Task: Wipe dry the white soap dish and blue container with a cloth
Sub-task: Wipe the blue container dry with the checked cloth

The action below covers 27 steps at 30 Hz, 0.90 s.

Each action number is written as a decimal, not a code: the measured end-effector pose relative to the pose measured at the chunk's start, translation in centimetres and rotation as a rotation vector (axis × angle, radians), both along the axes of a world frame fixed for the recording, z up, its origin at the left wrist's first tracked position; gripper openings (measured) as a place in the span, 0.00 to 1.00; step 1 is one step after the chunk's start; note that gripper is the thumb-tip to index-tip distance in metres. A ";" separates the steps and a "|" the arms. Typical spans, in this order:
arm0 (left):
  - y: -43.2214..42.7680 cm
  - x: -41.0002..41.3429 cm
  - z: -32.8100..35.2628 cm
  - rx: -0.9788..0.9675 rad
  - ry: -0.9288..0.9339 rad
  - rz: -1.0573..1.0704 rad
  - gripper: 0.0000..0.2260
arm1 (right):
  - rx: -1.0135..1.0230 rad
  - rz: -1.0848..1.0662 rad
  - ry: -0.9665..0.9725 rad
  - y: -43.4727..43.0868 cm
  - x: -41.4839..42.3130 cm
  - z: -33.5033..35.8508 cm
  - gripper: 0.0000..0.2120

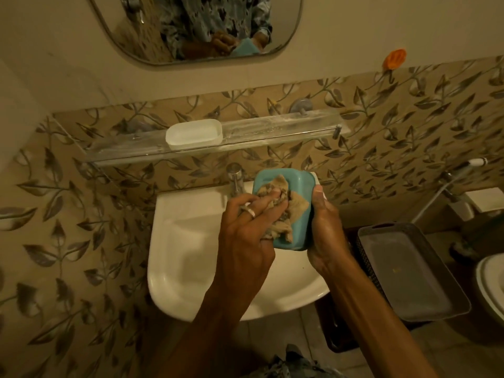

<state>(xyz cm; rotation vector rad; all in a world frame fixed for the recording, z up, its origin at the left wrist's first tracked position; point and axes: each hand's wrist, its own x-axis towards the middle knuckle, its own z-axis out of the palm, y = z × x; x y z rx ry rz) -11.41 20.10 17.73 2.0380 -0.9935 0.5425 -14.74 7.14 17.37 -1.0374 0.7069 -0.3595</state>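
A leaf-patterned tiled wall backs a white sink point(169, 241), with a glass shelf point(272, 132) and a mirror point(191, 23) above it. Over the basin, the right hand point(324, 225) grips the blue container point(298, 181) by its side, thumb on the rim. Just left of it, the left hand point(245, 227) curls its fingers round a tan cloth point(298, 205) and presses it into the container. The white soap dish point(193, 133) sits on the shelf, well beyond the left hand. A grey tray point(409, 271) lies right of the right hand.

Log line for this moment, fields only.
step: drying blue container | left hand: holds cloth inside it | right hand: grips container, above sink | white soap dish: on shelf
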 end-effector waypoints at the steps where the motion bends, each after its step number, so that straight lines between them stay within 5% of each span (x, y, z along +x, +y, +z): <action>1: -0.1 0.3 0.0 -0.013 0.014 0.013 0.19 | -0.009 -0.002 -0.004 0.0 0.2 0.1 0.21; 15: 0.1 -1.3 0.3 0.022 0.117 -0.035 0.24 | -0.047 -0.035 -0.005 0.1 -0.1 -0.4 0.21; 22: 1.1 0.2 -0.4 0.025 0.390 0.028 0.26 | 0.062 -0.109 0.008 -0.2 0.1 -0.3 0.20; 27: 1.2 -3.5 -2.6 0.041 0.316 -0.067 0.28 | 0.056 -0.147 0.025 -1.3 0.2 -0.8 0.22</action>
